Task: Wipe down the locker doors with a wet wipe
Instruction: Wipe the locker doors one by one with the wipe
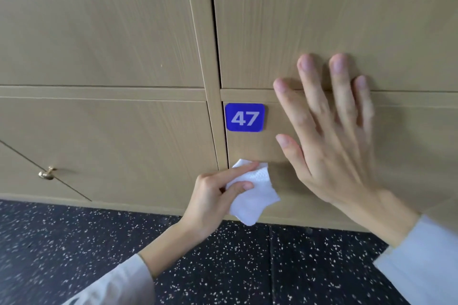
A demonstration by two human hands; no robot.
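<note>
The left hand (213, 195) pinches the wipe (252, 195) on door 47 (322, 181); press flat, rub slowly. The right hand (329, 136), fingers spread, probably steadies it.

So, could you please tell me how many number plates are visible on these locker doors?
1: the blue number plate reading 47, at the lower right door's top left corner. The right hand may hide others.

The left door (99, 32) offers open flat surface; only a brass knob (46, 174) juts low down.

Locker room: numbered wooden locker doors (322, 20), plate 47 (244, 117), speckled floor (223, 267).
</note>
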